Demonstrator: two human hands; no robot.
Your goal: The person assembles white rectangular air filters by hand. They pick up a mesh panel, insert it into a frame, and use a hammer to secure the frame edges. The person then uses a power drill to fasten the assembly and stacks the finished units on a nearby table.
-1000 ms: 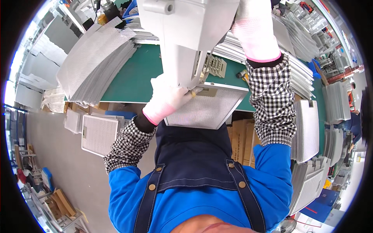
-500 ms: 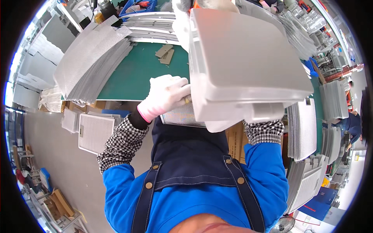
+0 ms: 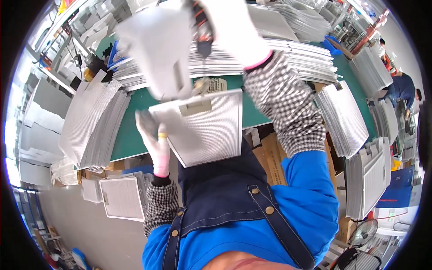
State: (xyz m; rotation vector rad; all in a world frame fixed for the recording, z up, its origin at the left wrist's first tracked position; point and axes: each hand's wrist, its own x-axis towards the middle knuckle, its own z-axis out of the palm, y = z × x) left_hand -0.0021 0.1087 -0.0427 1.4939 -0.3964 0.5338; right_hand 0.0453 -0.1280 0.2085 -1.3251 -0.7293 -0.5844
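A framed mesh filter panel (image 3: 204, 132) is tilted between the green table's edge and my dark apron, with a tan rectangular piece (image 3: 196, 107) on its far edge. My white-gloved left hand (image 3: 155, 137) is at the panel's left edge, fingers stretched and thumb apart; its fingertips are blurred. Higher up, my gloved right hand (image 3: 234, 33) is closed on a black-and-orange power tool (image 3: 201, 24), its dark nose pointing down beyond the panel. A light-grey plastic housing (image 3: 159, 49), smeared by motion, is left of the tool; whether they are joined I cannot tell.
Mesh sheets are stacked on the left (image 3: 90, 121) and right (image 3: 342, 117) of the green table (image 3: 130, 130). Behind lie stacked panels (image 3: 292, 58) and a blue bin (image 3: 118, 54). More framed panels (image 3: 121, 198) stand below left. A co-worker (image 3: 400, 87) is at the far right.
The grey housing has swung left and away from close in front of me, uncovering my right forearm. My left hand has loosened from the panel and shifted left. More of the panel shows.
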